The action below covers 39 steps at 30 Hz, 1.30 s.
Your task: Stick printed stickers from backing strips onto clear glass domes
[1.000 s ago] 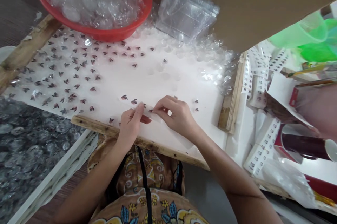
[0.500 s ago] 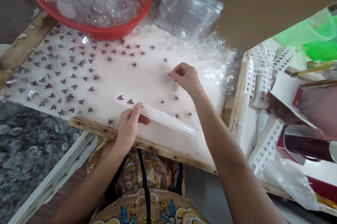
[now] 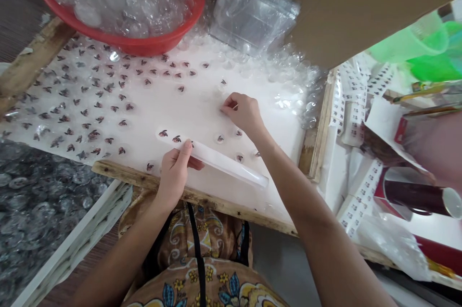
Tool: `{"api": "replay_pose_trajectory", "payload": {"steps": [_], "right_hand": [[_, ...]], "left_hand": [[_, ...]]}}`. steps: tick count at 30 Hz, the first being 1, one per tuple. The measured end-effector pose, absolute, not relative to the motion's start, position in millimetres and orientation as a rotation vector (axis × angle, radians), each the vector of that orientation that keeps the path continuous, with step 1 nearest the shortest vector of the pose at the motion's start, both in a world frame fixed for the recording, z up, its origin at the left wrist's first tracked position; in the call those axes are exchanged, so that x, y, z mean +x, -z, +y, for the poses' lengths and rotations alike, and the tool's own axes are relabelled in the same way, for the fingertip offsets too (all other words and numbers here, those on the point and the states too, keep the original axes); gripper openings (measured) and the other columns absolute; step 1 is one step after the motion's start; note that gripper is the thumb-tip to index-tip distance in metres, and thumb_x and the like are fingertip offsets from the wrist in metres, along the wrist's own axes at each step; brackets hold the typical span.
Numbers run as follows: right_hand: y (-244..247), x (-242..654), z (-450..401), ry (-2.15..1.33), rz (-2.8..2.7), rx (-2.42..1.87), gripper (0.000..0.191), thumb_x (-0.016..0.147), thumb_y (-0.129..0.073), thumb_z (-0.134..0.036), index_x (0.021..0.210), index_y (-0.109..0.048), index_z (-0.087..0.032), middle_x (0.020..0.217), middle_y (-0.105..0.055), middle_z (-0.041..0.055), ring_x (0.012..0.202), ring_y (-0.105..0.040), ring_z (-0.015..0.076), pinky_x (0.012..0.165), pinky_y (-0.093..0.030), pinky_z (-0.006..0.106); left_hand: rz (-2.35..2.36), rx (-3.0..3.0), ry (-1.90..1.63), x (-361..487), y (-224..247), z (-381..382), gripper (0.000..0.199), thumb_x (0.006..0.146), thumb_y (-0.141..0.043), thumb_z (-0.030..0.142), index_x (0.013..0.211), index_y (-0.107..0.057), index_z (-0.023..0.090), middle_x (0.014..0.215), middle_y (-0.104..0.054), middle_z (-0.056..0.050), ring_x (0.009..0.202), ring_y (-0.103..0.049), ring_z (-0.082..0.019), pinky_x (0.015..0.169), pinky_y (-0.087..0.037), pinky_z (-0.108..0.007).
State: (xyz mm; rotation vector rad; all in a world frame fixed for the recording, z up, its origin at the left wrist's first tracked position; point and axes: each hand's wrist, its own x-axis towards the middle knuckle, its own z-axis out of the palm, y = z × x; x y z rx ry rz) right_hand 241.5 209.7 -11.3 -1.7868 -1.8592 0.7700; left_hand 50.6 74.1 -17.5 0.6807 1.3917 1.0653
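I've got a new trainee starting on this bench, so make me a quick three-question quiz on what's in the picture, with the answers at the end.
1. True or false: the left hand is holding a white strip with small pictures on it.

2. What fills the red bowl?
A. Wooden blocks
B. Clear plastic pieces
C. Folded cloths

3. Fill in the blank: the hand nearer the clear plastic bag at the back is the ____ hand.

Key:
1. True.
2. B.
3. Right; the right hand is farther forward over the white surface.
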Motion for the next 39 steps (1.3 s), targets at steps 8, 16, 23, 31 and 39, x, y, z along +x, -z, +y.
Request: {"api": "replay_pose_trajectory", "payload": {"steps": [8, 16, 23, 31, 39], "right_hand": [[-5.7, 262.9, 179.1, -0.72, -1.776, -1.831, 0.006, 0.081, -0.059, -0.02, 0.084, -0.064, -0.02, 0.079, -0.067, 0.0026, 0.067, -0.058, 0.0149, 0.069, -0.045, 0.032], [7.2, 263.3, 164.5, -0.587, -2.001, -1.887, 0.016, 0.077, -0.066, -0.023, 0.093, -0.066, -0.019, 0.1, -0.062, 0.0094, 0.073, -0.059, 0.0172, 0.073, -0.047, 0.035], [-0.3, 262.3, 168.8, -0.849, -1.854, -1.878, 0.017, 0.086, -0.055, -0.025, 0.097, -0.066, -0.019, 0.086, -0.068, 0.0047, 0.07, -0.061, 0.0161, 0.069, -0.049, 0.031], [29.9, 286.4, 197.9, -0.331, -1.987, -1.76, 0.027, 0.084, -0.056, -0.023, 0.108, -0.067, -0.022, 0.11, -0.06, 0.0126, 0.095, -0.06, 0.0253, 0.082, -0.051, 0.042], [16.4, 283.9, 189.2, -0.721, -1.823, -1.85, 0.027, 0.091, -0.043, -0.021, 0.103, -0.066, -0.017, 0.08, -0.066, 0.0062, 0.074, -0.062, 0.0187, 0.076, -0.05, 0.035]], "left_hand": [[1.393, 0.701, -1.078, 51.2, 19.1, 74.5, 0.045, 0.084, -0.057, 0.057, 0.062, -0.062, 0.018, 0.051, -0.063, -0.004, 0.053, -0.066, -0.019, 0.056, -0.054, -0.029], [1.367, 0.702, -1.107, 51.7, 21.1, 75.1, 0.043, 0.084, -0.058, 0.055, 0.062, -0.061, 0.018, 0.05, -0.062, -0.002, 0.051, -0.065, -0.017, 0.054, -0.053, -0.027], [1.391, 0.698, -1.106, 51.4, 21.1, 74.4, 0.042, 0.085, -0.058, 0.053, 0.062, -0.061, 0.017, 0.05, -0.062, -0.002, 0.052, -0.065, -0.018, 0.055, -0.053, -0.028], [1.341, 0.667, -1.103, 51.6, 20.2, 74.3, 0.041, 0.085, -0.06, 0.051, 0.062, -0.062, 0.017, 0.051, -0.062, -0.002, 0.051, -0.064, -0.017, 0.054, -0.053, -0.027], [1.358, 0.664, -1.107, 51.8, 24.0, 74.0, 0.041, 0.084, -0.061, 0.052, 0.064, -0.063, 0.017, 0.051, -0.063, -0.002, 0.051, -0.064, -0.017, 0.054, -0.052, -0.027]]}}
